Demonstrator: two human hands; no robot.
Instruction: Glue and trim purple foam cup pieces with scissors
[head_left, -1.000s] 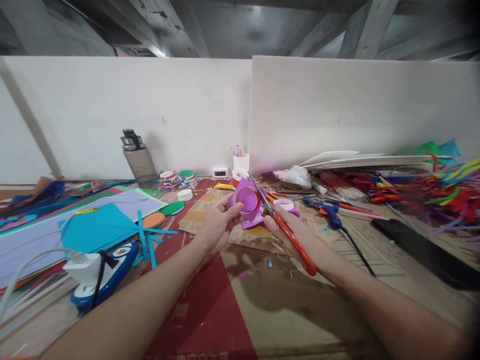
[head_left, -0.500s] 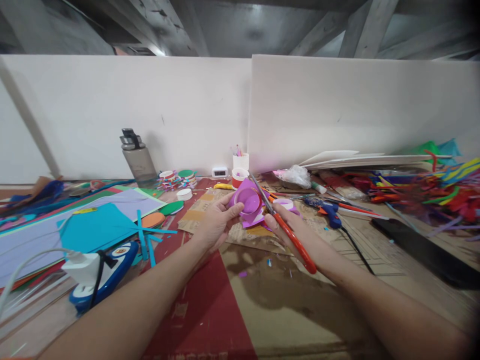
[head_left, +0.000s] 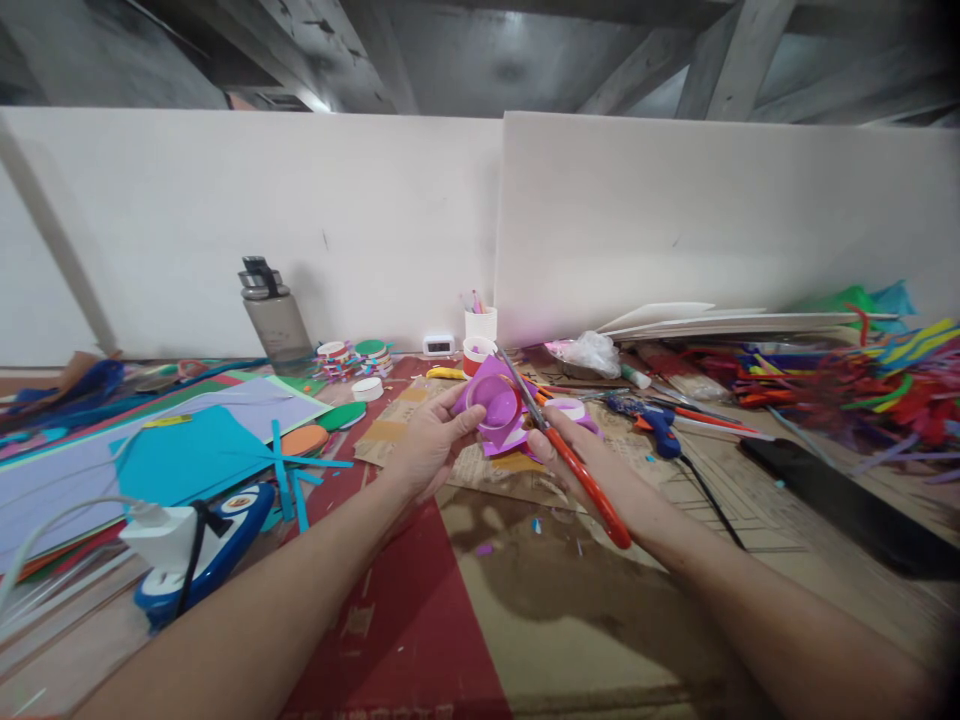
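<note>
My left hand is closed, thumb and fingers pinching a piece of purple paper with a round, ring-like rim. In my right hand are scissors with red-orange handles; one long handle slants toward me across the palm. Their blades point up and away, along the right side of the purple paper. Whether the blades touch the paper I cannot tell. Below and right of it, partly behind my right hand, lies another purple piece with a white inside.
A glue gun with a black cable lies to the right, near a long black object. On the left are blue paper, a power strip and a bottle. A white cup holds pens at the back.
Hardly anything differs. Both hands keep their hold on the purple paper and the scissors, and the view has shifted very slightly.
</note>
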